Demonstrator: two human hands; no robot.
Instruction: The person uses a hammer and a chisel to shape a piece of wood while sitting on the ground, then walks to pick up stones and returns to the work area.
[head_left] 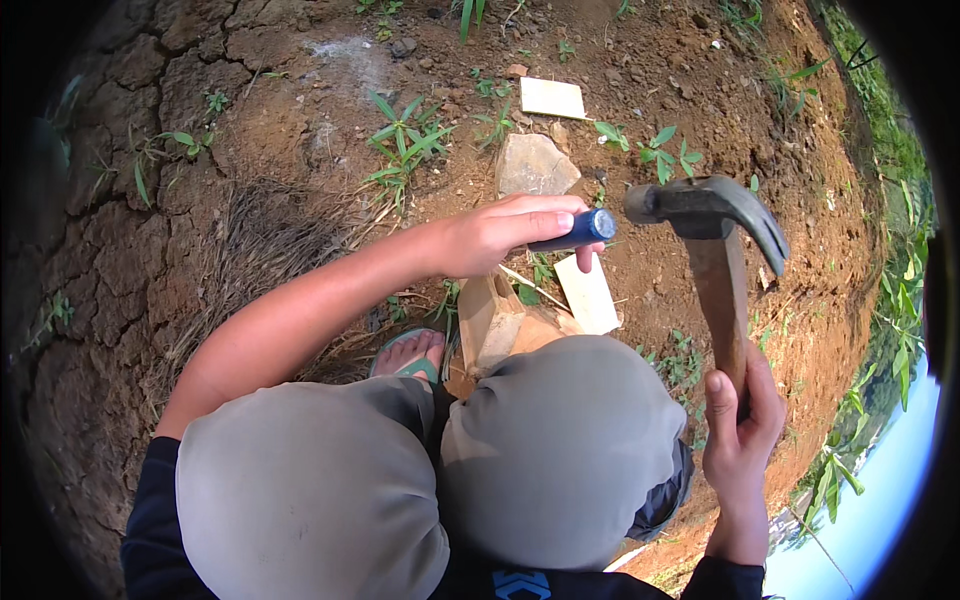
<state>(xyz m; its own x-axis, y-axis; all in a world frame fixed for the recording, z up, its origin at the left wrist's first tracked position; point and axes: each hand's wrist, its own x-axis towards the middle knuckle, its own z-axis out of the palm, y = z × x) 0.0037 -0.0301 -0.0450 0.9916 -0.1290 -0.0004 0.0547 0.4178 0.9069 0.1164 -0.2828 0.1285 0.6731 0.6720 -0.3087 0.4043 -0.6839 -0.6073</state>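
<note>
My left hand (pixel 480 238) reaches across in front of my knees. Its fingers are wrapped round a blue cylindrical tool handle (pixel 568 236), whose round end points right; the tool's far part does not show. In my right hand (pixel 742 430) a claw hammer (pixel 715 270) is held upright by its wooden handle. The hammer's striking face points left toward the blue handle, with a gap between them. Below my left hand a wooden block (pixel 490 322) stands by my feet, partly hidden behind my knee. Close to it lies a pale flat wood piece (pixel 590 298).
Grey-clad knees (pixel 560 450) fill the lower middle. A sandalled foot (pixel 408 355) is beside the block. Farther off lie a flat stone (pixel 537 165) and another pale wood piece (pixel 553 98). Small plants (pixel 405 145) and dry grass (pixel 280 240) dot the cracked soil.
</note>
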